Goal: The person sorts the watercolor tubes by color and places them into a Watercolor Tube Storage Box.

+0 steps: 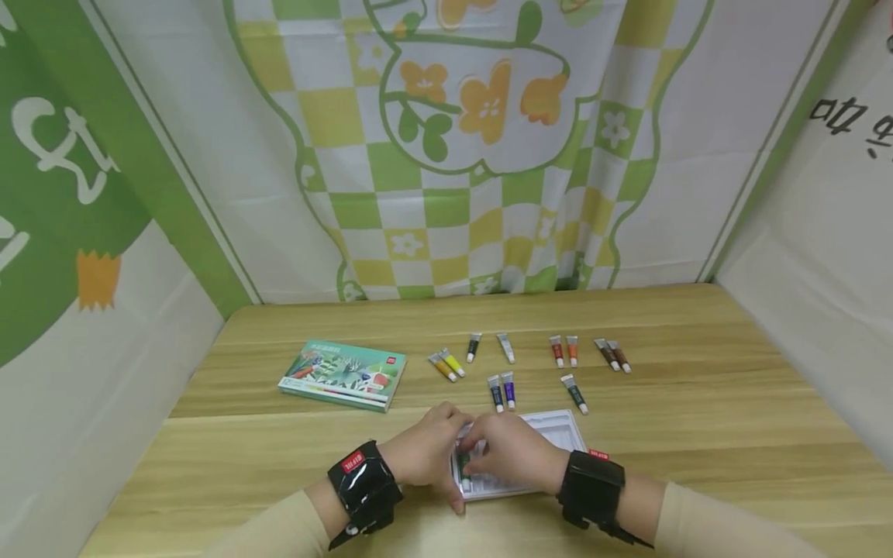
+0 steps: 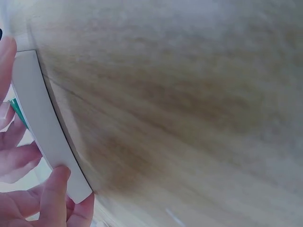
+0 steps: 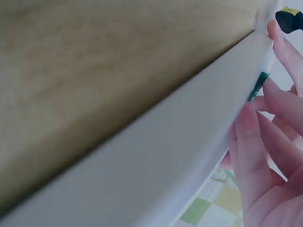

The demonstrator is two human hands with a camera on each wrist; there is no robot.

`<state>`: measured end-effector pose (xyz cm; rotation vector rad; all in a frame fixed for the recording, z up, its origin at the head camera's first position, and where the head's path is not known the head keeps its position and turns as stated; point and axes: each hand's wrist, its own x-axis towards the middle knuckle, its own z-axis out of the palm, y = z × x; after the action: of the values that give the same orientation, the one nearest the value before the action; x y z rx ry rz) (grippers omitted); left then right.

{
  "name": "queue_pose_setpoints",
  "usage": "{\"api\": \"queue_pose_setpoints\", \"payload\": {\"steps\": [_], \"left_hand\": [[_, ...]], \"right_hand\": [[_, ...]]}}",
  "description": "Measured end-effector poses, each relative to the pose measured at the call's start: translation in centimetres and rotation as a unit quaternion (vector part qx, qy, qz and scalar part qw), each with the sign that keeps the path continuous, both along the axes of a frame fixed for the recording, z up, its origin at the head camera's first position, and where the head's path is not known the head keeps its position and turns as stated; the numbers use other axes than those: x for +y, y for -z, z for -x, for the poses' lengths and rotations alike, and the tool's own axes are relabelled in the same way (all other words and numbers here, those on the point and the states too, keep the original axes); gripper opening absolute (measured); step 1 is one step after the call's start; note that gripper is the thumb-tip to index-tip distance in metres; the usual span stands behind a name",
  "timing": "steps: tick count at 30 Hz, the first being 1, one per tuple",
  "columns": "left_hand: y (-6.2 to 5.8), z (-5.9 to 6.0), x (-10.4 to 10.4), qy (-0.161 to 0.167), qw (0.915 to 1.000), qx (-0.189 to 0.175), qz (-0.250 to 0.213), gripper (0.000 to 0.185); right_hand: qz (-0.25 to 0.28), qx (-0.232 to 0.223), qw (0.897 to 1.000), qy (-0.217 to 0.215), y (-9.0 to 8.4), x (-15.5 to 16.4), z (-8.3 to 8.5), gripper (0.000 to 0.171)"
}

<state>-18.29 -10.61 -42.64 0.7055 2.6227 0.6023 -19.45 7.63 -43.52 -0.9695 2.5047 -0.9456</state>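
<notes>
Left hand (image 1: 431,448) grips the left end of the white tray (image 1: 576,434), lower centre of frame, fingers and thumb spread along its edge. Right hand (image 1: 516,449) has fingers bent onto a green tube (image 3: 258,86) at the tray's left end; can't tell if they pinch it. Other paint tubes (image 1: 508,390) lie beyond, centre to right, on the tabletop (image 1: 230,465); teal box (image 1: 342,376) left of centre.

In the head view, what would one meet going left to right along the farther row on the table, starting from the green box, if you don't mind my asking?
Green box, ochre tube, yellow tube, dark tube, pale tube, red tube, orange tube, pair of brown tubes.
</notes>
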Motion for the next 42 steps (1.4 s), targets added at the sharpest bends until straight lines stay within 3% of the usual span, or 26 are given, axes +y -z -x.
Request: {"api": "queue_pose_setpoints", "payload": {"steps": [9, 18, 24, 33, 37, 42], "left_hand": [[0.1, 0.2, 0.1, -0.004, 1.0, -0.003, -0.007, 0.113], [-0.3, 0.0, 0.2, -0.004, 1.0, -0.003, -0.002, 0.11], [-0.4, 0.2, 0.4, -0.008, 1.0, -0.003, 0.004, 0.106], [0.1, -0.4, 0.3, -0.014, 0.9999, -0.007, 0.0, 0.113], [-0.1, -0.3, 0.6, -0.014, 0.9998, -0.003, 0.012, 0.115], [-0.1, -0.1, 1.0, -0.019, 0.9996, 0.001, 0.022, 0.116]], "right_hand": [[-0.072, 0.089, 0.993, -0.039, -0.9, -0.9, -0.5, 0.012], [-0.088, 0.089, 0.99, -0.063, -1.1, -0.9, -0.4, 0.012], [-0.102, 0.148, 0.977, -0.115, -0.8, -0.1, -0.2, 0.014], [-0.067, 0.153, 0.963, -0.212, -0.5, 2.0, 0.6, 0.016], [-0.058, 0.156, 0.966, -0.2, -0.5, 3.3, 1.0, 0.016], [-0.024, 0.199, 0.968, -0.15, -0.7, 5.3, 1.9, 0.018]]}}
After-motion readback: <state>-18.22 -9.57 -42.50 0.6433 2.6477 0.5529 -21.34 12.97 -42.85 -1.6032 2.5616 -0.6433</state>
